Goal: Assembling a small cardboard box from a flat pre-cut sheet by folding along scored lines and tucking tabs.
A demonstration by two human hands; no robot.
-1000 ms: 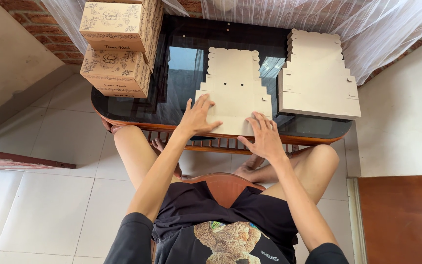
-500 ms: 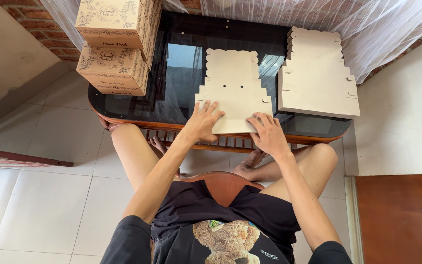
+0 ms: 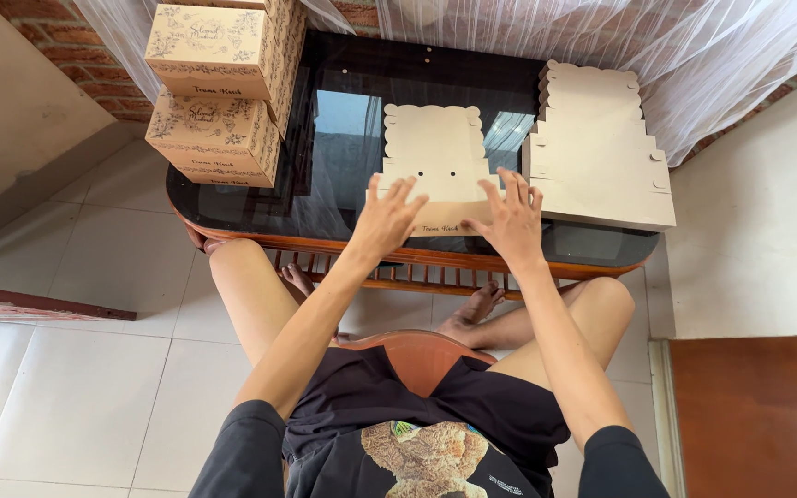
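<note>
A flat, unfolded tan cardboard box blank [image 3: 437,152] with scalloped edges lies on the dark glass table [image 3: 343,138]. My left hand [image 3: 386,219] rests with fingers spread on the blank's near left part. My right hand [image 3: 512,221] presses its near right part, fingers also spread. Neither hand grips anything.
A stack of flat box blanks [image 3: 597,157] lies on the table's right side. Two assembled printed cardboard boxes [image 3: 219,88] stand stacked at the left end. A sheer white curtain [image 3: 601,37] hangs behind. My knees are under the table's wooden front rail [image 3: 417,254]; tiled floor surrounds.
Both hands have slid slightly toward me along the blank and their fingers have spread wider. The blank itself has stayed in place.
</note>
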